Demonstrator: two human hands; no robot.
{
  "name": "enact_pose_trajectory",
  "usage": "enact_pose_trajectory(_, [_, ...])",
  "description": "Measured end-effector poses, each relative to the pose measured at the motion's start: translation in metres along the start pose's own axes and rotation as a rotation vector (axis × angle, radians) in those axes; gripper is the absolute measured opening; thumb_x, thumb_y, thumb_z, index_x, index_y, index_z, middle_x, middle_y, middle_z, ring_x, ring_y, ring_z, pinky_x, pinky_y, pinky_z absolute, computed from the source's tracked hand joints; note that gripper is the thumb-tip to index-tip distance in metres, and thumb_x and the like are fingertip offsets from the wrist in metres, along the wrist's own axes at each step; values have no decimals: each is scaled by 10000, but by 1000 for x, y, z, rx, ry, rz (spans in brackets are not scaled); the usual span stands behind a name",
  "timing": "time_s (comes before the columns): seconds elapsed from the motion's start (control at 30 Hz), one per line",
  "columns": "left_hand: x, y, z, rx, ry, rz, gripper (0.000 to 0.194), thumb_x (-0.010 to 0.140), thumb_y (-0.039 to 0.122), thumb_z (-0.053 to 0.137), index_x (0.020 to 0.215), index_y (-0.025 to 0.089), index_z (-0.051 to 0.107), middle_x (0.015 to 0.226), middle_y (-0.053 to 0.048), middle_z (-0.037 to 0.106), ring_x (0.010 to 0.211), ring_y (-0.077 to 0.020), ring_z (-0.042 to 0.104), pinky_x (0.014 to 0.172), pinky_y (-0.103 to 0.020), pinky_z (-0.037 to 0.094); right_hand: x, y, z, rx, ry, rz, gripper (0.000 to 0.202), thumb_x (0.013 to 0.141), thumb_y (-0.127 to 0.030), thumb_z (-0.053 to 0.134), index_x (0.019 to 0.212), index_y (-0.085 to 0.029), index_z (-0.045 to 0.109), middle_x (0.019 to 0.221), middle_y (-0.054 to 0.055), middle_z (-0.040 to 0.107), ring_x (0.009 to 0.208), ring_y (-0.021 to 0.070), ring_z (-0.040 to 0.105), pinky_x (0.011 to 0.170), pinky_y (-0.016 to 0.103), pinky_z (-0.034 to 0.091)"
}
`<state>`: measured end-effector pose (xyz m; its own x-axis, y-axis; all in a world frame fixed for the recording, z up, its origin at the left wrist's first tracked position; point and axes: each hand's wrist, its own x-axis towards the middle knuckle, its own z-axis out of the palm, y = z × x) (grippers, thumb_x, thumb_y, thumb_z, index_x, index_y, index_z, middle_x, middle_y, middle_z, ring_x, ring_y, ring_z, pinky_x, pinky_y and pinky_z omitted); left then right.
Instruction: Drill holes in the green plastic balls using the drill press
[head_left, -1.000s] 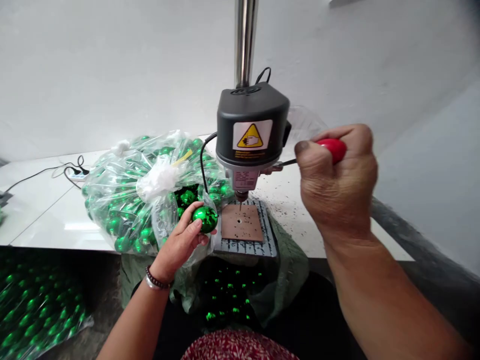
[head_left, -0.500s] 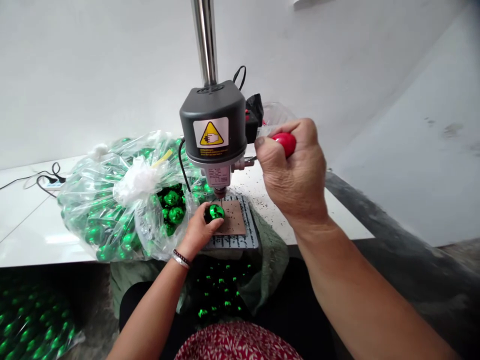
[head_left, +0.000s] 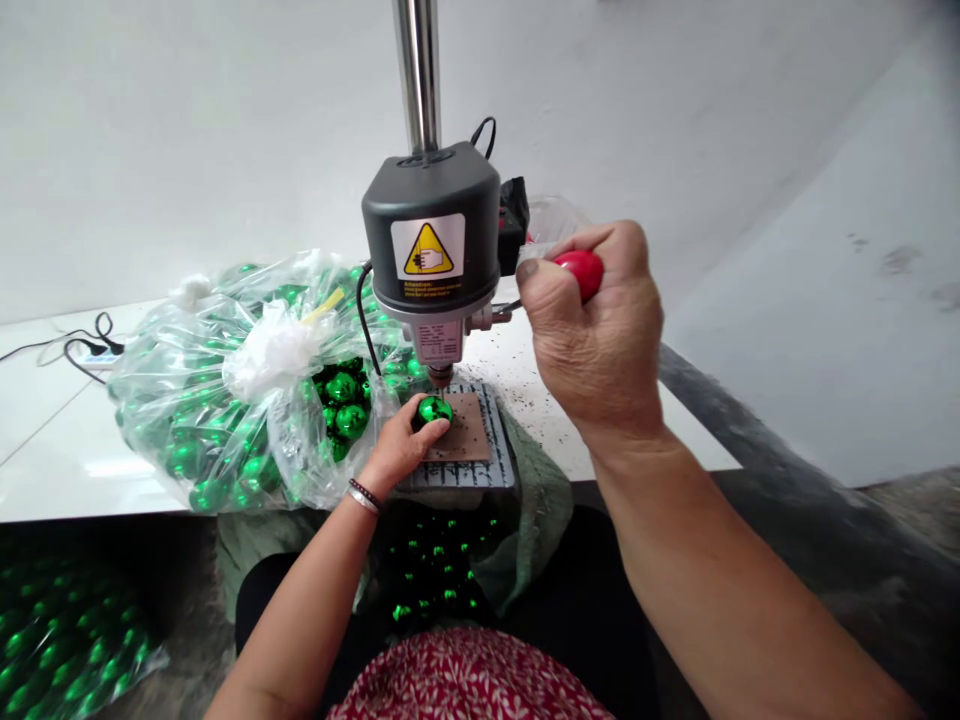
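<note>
In my left hand (head_left: 403,440) is a shiny green bauble (head_left: 434,410), gripped between thumb and fingers. It sits directly beneath the bit of a dark grey drill press (head_left: 431,225), over a brown board (head_left: 472,428) on the machine's base (head_left: 501,462). Whether the bit touches the bauble I cannot tell. My right hand (head_left: 600,330) is wrapped around the red knob (head_left: 582,272) of the drill press lever, to the right of the machine's head.
A clear plastic bag (head_left: 180,400) full of green baubles lies left of the drill on the white table (head_left: 45,470). Dark shavings dot the tabletop at right. More baubles (head_left: 431,575) lie in a green sack (head_left: 536,550) below, and another bag (head_left: 67,630) at lower left.
The bauble has shifted slightly to sit under the bit, with my left hand still around it. My right hand keeps its hold on the knob. The view has shifted a little.
</note>
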<state>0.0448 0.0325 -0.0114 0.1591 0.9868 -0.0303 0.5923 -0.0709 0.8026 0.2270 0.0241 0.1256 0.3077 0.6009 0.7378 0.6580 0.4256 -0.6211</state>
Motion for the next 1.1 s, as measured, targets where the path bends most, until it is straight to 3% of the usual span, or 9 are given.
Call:
enact_pose_trajectory(0.4, [14,-10,-2,-120,50,-40,513,747,382,701,1209,172,628,1137,-73,706,1064,-227,624,975,-353,461,1,-2,0,-16,-3,17,235,878,-461,484,843,-230,456,807,-15,558,687,70,498,601,231,445])
enact_pose_trajectory(0.57, [11,-3,2,-69,46,-49,567,710,345,736,1239,181,616,1132,-49,711,1053,-216,642,967,-345,471,2,-5,-1,-4,5,33,239,870,-457,489,824,-227,441,813,-14,550,677,63,484,607,220,447])
enact_pose_trajectory(0.73, [6,5,12,21,69,69,607,662,229,768,1246,170,618,1253,-74,667,1143,-235,612,1044,-359,438,0,-4,0,27,16,13,216,858,-421,490,838,-212,438,790,-23,505,660,53,455,594,206,431])
enact_pose_trajectory(0.87, [5,8,14,-2,54,1,652,661,232,776,1281,143,597,1278,-96,656,1168,-247,604,1048,-358,437,1,-4,0,30,22,24,181,846,-374,509,833,-208,440,756,-25,472,651,54,446,590,203,421])
enact_pose_trajectory(1.1, [3,5,15,-39,46,17,518,674,246,749,1181,203,657,1081,-8,723,1042,-214,637,953,-316,480,-7,-4,-4,-24,18,15,179,829,-382,509,807,-217,443,726,-20,496,628,74,453,582,231,421])
